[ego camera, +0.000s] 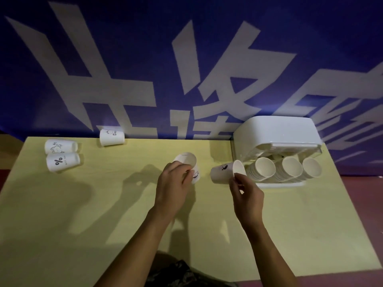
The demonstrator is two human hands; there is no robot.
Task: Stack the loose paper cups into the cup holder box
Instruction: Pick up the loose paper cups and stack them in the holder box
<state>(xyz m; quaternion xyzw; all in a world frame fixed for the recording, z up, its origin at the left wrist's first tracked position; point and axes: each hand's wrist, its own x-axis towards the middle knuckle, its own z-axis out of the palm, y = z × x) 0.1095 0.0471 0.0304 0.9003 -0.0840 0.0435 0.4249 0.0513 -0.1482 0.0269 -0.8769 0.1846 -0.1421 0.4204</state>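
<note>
Two hands, left [174,183] and right [246,191], each seemingly gripping one cup.

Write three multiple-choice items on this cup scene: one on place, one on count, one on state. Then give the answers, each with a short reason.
1. Where is the cup holder box?
A. far right of the table
B. far left
C. on the floor

2. How many loose cups lie beyond the left hand, at the table's far left?
A. one
B. three
C. six

3. What is the right hand doing?
A. resting flat
B. pinching a cup's rim
C. pointing

Answers: A, the box stands at the table's right end. B, three cups lie there. B, its fingers pinch the rim of a cup.
</note>
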